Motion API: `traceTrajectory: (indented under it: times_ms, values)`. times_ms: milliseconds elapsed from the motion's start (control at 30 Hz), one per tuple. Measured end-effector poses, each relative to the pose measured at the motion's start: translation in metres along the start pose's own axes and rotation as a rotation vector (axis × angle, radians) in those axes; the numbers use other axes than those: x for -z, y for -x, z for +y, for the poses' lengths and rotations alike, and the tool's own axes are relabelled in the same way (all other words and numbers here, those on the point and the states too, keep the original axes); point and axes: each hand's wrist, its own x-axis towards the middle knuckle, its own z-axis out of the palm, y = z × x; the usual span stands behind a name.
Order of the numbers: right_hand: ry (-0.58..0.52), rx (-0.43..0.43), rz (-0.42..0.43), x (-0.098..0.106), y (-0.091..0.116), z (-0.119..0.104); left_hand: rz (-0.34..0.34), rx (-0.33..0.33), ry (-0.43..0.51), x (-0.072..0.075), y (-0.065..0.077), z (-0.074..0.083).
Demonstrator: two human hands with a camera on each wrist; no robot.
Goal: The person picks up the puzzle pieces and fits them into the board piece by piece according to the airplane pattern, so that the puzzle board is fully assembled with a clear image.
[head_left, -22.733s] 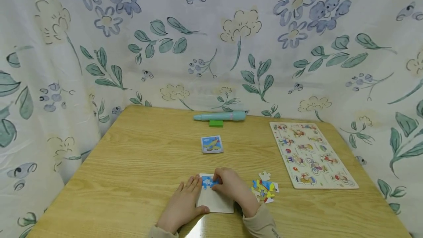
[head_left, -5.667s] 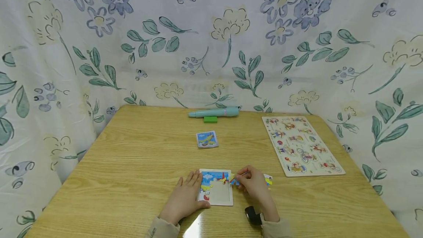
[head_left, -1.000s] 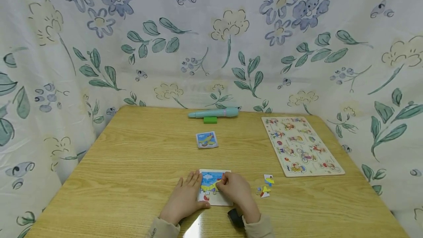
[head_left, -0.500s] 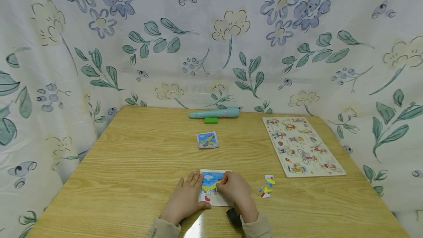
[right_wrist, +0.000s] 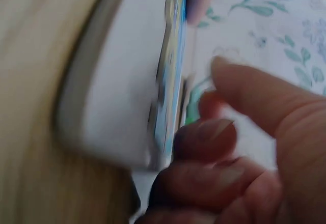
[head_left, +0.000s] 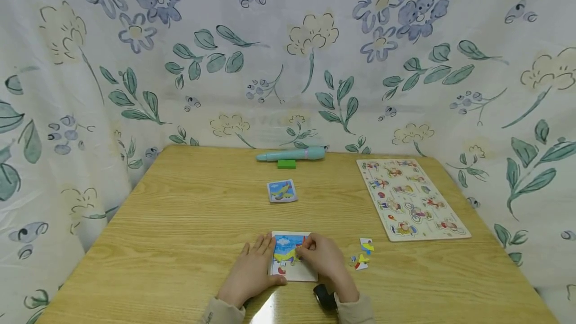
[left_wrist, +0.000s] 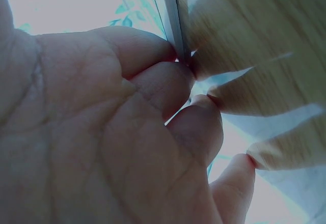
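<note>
A small square jigsaw tray (head_left: pixel 302 275) lies near the front of the table, its upper part and left side filled with blue-sky and yellow-plane pieces. My left hand (head_left: pixel 253 273) rests flat along its left edge, fingers spread, thumb at the lower left corner. My right hand (head_left: pixel 326 259) bends its fingers over the tray's right side. In the right wrist view, the thumb (right_wrist: pixel 247 84) and curled fingers sit close to the puzzle's face; I cannot tell whether they grip a piece. Several loose jigsaw pieces (head_left: pixel 362 259) lie to the right.
A small card with a plane picture (head_left: pixel 282 191) lies behind the tray. Farther back are a teal pen-shaped thing (head_left: pixel 292 154) and a green block (head_left: pixel 286 164). A board of pictured figures (head_left: pixel 411 204) lies at right. Patterned curtain (head_left: pixel 270 64) surrounds the table.
Since the oldest frame, the tray has gained several pieces and the loose pile has shrunk. Over the last second, the right hand stays over the tray with slight finger shifts; the left hand holds still.
</note>
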Motion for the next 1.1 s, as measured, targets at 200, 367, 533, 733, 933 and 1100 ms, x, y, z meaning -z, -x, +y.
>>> traceTrajectory:
  times_ms: [200, 367, 533, 733, 933, 1100]
  values:
    - [-0.180, -0.007, 0.028, 0.017, -0.002, 0.009, 0.004, 0.005, 0.014, -0.001, 0.000, 0.000]
    - [-0.184, -0.060, 0.154, 0.032, -0.002, 0.020, -0.003, 0.006, 0.018, 0.000, 0.000, 0.000]
    - [-0.169, -0.092, 0.211, 0.052, 0.004, 0.036, -0.010, 0.002, 0.026, 0.000, 0.000, 0.000]
    - [-0.177, -0.139, 0.159, 0.076, 0.018, 0.058, -0.017, 0.005, 0.028, 0.001, 0.000, 0.001]
    - [-0.220, -0.248, 0.104, 0.089, 0.028, 0.072, -0.020, 0.010, 0.031, 0.003, 0.001, 0.002]
    - [-0.241, -0.201, 0.002, 0.089, 0.030, 0.069, -0.016, 0.014, 0.034, 0.003, 0.001, 0.003]
